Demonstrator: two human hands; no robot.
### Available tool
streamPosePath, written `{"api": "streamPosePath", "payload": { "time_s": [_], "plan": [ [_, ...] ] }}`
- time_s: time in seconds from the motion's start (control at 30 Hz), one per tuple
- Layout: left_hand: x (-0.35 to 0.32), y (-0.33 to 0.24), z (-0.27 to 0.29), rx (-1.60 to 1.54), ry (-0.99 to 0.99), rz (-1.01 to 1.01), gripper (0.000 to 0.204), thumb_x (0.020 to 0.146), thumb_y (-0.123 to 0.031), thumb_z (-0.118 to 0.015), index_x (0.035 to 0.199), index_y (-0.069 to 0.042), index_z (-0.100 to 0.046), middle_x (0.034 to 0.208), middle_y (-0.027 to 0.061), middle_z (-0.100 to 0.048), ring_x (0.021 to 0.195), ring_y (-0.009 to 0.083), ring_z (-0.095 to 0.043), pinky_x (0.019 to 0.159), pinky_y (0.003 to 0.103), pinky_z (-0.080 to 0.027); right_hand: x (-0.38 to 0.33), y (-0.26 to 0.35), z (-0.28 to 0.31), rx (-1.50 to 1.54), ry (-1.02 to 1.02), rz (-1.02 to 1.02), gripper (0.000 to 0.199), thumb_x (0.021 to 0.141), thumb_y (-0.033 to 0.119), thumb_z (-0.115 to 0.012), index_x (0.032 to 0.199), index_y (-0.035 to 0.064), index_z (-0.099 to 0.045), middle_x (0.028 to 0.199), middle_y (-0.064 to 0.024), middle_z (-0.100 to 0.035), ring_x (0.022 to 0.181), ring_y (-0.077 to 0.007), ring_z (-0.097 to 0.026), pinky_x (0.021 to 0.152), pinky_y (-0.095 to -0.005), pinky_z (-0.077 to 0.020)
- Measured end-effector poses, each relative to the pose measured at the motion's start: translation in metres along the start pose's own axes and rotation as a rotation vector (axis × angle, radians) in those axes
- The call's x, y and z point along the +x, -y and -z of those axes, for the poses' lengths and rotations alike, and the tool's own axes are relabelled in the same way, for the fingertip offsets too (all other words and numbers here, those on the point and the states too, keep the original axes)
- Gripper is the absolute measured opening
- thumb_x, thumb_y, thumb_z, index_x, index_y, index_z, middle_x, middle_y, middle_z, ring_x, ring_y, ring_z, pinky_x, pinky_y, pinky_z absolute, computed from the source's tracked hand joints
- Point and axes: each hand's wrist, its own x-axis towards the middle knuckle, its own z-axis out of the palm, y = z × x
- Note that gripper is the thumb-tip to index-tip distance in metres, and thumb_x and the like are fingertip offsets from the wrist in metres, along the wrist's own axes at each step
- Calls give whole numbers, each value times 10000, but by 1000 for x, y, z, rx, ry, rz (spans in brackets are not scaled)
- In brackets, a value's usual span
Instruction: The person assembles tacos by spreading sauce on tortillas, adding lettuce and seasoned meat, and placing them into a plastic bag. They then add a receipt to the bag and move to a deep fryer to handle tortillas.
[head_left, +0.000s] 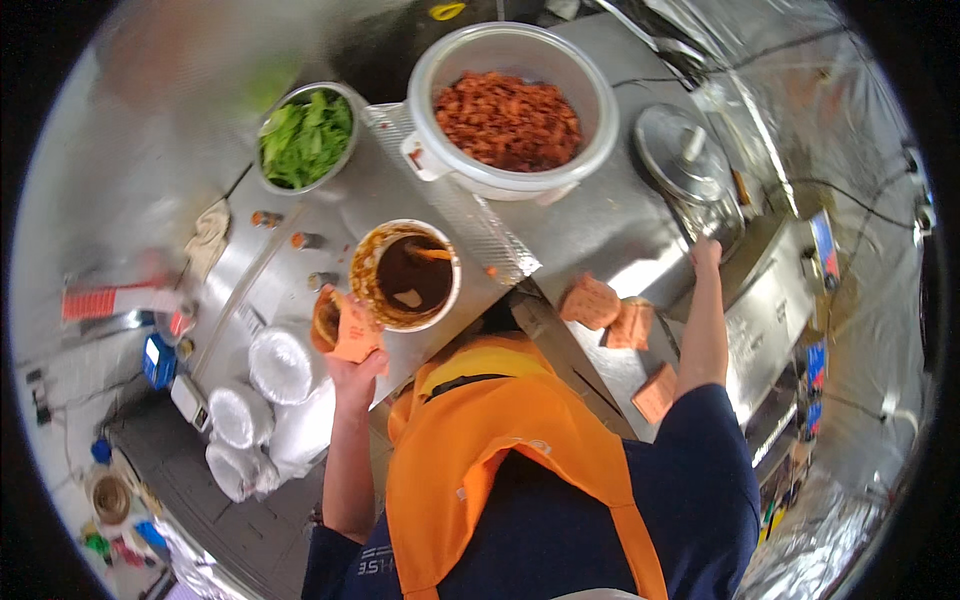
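I stand at a shiny steel worktop [585, 235], with crinkled silver foil [765, 115] covering the wall at the upper right of the frame and dark cables running across it. At top centre stands a big white tub [597, 100] of chopped reddish-brown food; at upper left, a steel bowl [356, 125] of green leaves. A lidded metal pot [680, 150] sits at upper right. Stacked white bowls [285, 362] fill the lower left, near a small blue device [158, 360], and three orange-paper parcels [629, 324] lie right of centre.

My left hand [362, 368] grasps a bun [325, 320] in orange paper, left of centre, just beside a bucket [369, 268] of dark sauce. My right hand [706, 252] reaches right, just below the pot; I can't tell whether it grips anything.
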Motion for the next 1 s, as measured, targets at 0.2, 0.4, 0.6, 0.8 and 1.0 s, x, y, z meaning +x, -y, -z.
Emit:
{"api": "streamPosePath", "payload": {
  "time_s": [0.2,0.4,0.6,0.8,1.0],
  "plan": [
    [14,-3,-13,-166,-16,-73,994,740,-47,-884,1561,-24,-324,1494,118,-487,1314,231,-540,1091,413,-484,-171,29,1,877,-53,202,347,1045,367,-562,985,33,-631,796,-19,-597,685,-182,-618,519,-385,-504],
    [15,9,-13,-218,-4,-22,932,721,14,-862,1517,-25,-377,1431,120,-521,1230,229,-590,1057,409,-513,-346,215,15,707,429,523,263,1094,303,-544,1053,53,-613,851,-23,-604,631,-102,-565,553,-280,-522],
    [13,7,-8,-70,-21,-50,956,717,-121,-902,1506,-8,-375,1369,104,-566,1232,234,-585,1037,401,-509,-481,370,-60,159,991,789,393,1073,377,-531,993,11,-649,738,-31,-624,573,-108,-577,505,-273,-457],
    [1,3,-4,-95,-97,-95,943,697,-197,-972,1444,-33,-420,1303,74,-589,1176,192,-601,1017,375,-512,-535,428,-291,-186,1111,719,455,1045,343,-585,860,-68,-644,701,-121,-673,537,-201,-660,482,-348,-517],
    [-18,7,15,-139,-204,-57,902,684,-165,-964,1403,-42,-433,1228,56,-582,1111,168,-601,955,354,-536,-539,396,-314,-70,1131,683,368,1037,245,-613,895,-92,-657,692,-137,-690,526,-218,-679,488,-345,-540]
  ]
}}
